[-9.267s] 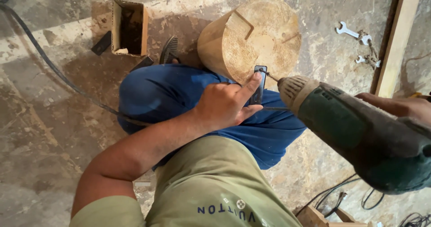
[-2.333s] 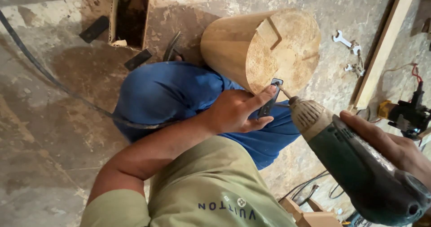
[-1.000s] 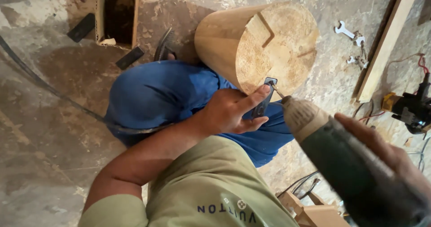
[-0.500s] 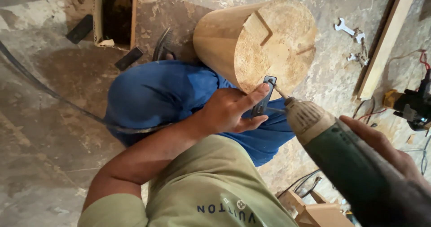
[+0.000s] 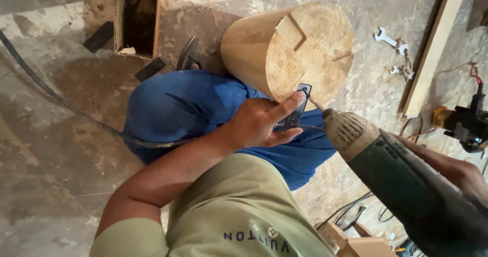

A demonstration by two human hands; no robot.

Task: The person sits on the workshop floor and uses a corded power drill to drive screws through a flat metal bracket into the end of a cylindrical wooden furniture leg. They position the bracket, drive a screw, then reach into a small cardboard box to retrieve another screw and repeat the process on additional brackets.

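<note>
A thick round log section (image 5: 284,48) lies on its side across my blue-trousered knee, its cut face with sawn slots turned toward me. My left hand (image 5: 262,122) pinches a small dark metal bracket (image 5: 297,107) flat against the lower edge of that face. My right hand (image 5: 457,173) grips a green and grey electric drill (image 5: 401,178). The drill's bit touches the wood at the upper end of the bracket. Most of my right hand is hidden behind the drill body.
The floor is rough concrete. A small open wooden box (image 5: 136,19) and dark flat strips (image 5: 99,36) lie at the upper left. Wrenches (image 5: 389,37), a long wooden plank (image 5: 434,46) and another power tool (image 5: 465,125) sit at the right. A black cable (image 5: 46,86) crosses the left.
Over the frames the log and my hands stay together while the view shifts a little. The drill's bit has stayed at the bracket, and my left hand keeps the bracket pressed on the wood.
</note>
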